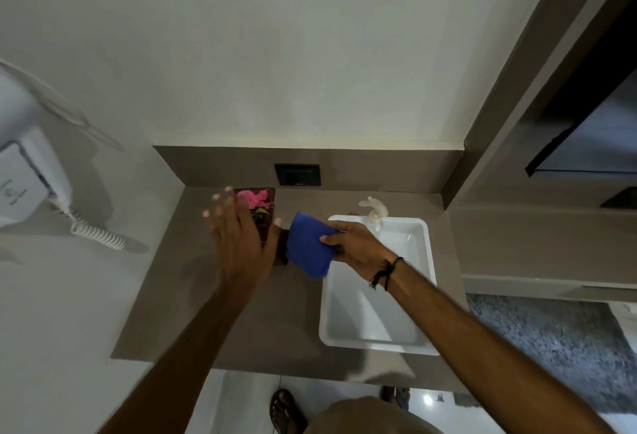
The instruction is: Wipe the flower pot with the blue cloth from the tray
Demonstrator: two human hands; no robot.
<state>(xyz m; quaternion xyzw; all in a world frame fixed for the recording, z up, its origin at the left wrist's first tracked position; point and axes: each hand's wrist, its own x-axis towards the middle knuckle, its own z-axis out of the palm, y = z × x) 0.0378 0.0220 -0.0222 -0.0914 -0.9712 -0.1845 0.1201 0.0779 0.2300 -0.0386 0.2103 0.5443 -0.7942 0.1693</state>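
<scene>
Head view is showing the left hand (241, 244) spread, fingers splayed over the pot (263, 213) near the bench's (193, 295) back edge, seemingly not gripping. Pot is looking small, rigid and tippable, so bracing its side seems wise. Right hand (358, 247) is pinching the soft, light cloth (306, 244) just beside the pot, above the tray's (427, 261) left rim.

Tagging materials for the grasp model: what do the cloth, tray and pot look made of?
Blue cloth: soft matte fabric, maybe microfibre; it folds in the right hand.
Tray: white glossy plastic, likely; smooth moulded rim.
Flower pot: dark, slightly shiny; material unclear, partly hidden by the left hand.
</scene>
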